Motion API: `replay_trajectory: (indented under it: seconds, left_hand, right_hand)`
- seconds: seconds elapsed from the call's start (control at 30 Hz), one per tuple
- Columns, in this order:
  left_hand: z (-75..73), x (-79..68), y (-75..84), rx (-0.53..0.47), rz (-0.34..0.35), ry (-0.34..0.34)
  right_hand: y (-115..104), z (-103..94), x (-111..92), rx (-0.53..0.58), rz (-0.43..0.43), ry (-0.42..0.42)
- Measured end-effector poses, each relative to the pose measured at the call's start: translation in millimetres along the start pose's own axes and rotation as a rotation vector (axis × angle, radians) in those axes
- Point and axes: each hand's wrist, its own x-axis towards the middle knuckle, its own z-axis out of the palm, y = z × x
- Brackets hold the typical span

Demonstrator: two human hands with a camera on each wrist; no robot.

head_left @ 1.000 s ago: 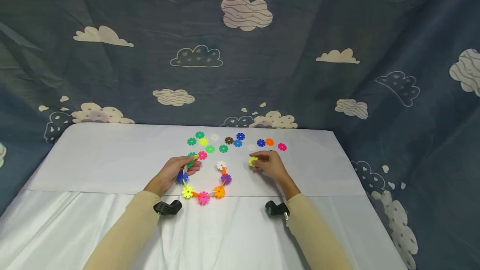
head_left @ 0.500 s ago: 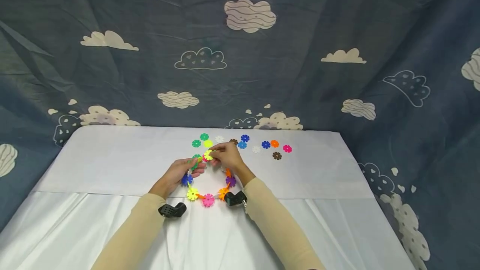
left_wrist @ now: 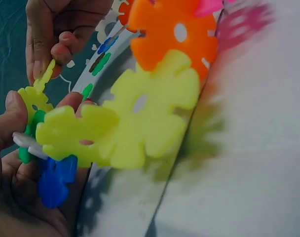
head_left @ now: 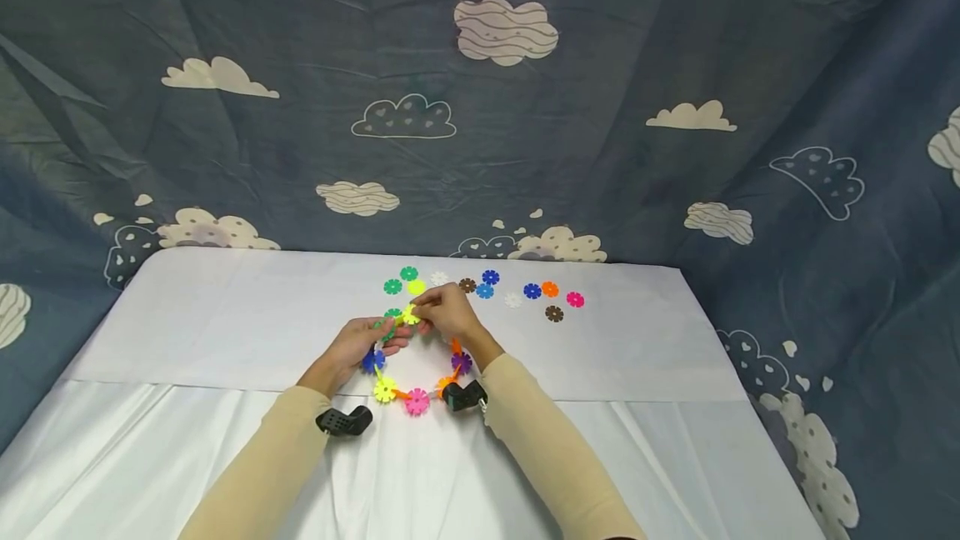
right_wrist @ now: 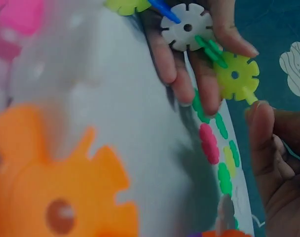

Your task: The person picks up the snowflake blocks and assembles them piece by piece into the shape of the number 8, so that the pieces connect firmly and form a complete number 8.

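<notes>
A chain of interlocked notched plastic flower discs curves over the table, with a pink disc (head_left: 417, 402) at its near side. My left hand (head_left: 351, 348) holds the chain's upper left end, thumb at an end yellow disc (right_wrist: 234, 74) that joins a green disc (right_wrist: 209, 50). Beyond these come a white disc (right_wrist: 185, 27) and a blue disc (left_wrist: 56, 180). Between thumb and forefinger my right hand (head_left: 454, 315) pinches another yellow disc (left_wrist: 45, 76), its edge meeting the end yellow disc. The right fingers partly cover it in the right wrist view.
Loose discs lie along the back of the white-covered table (head_left: 225, 323), among them a brown disc (head_left: 554, 313), an orange disc (head_left: 550, 289) and a pink disc (head_left: 575, 299). A dark cloud-print cloth (head_left: 405, 173) hangs behind the table.
My right hand has carried the yellow disc leftward to the chain end in my left hand, then edged slightly closer. A brown disc that it covered now shows. My left hand stays nearly in place.
</notes>
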Motion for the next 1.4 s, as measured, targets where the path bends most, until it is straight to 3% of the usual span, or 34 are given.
replay_trajectory:
  seconds: [0.47, 0.77, 0.97, 1.2, 1.3, 1.4]
  left_hand:
    - [2.9, -1.3, -0.4, 0.016, -0.001, 0.016]
    - [5.2, -0.3, 2.0, 0.034, 0.000, 0.028]
    - [1.1, 0.6, 1.0, 0.036, -0.011, -0.011]
    - [-3.5, -1.2, 4.3, 0.040, -0.029, -0.063]
    - [-2.1, 0.6, 6.2, 0.046, -0.033, -0.041]
    - [-0.1, 3.9, 8.0, 0.025, -0.053, -0.006]
  right_hand:
    - [0, -2.5, 1, 0.022, 0.033, -0.063]
    - [-3, -0.1, -1, -0.015, 0.051, -0.039]
    - [-2, 1.1, -5, -0.044, 0.020, -0.043]
    - [0, -6.3, -6, -0.016, 0.026, -0.103]
    - [3, -11.7, -6, 0.010, 0.024, -0.135]
    - [10, -24.4, -5, 0.016, 0.007, -0.114]
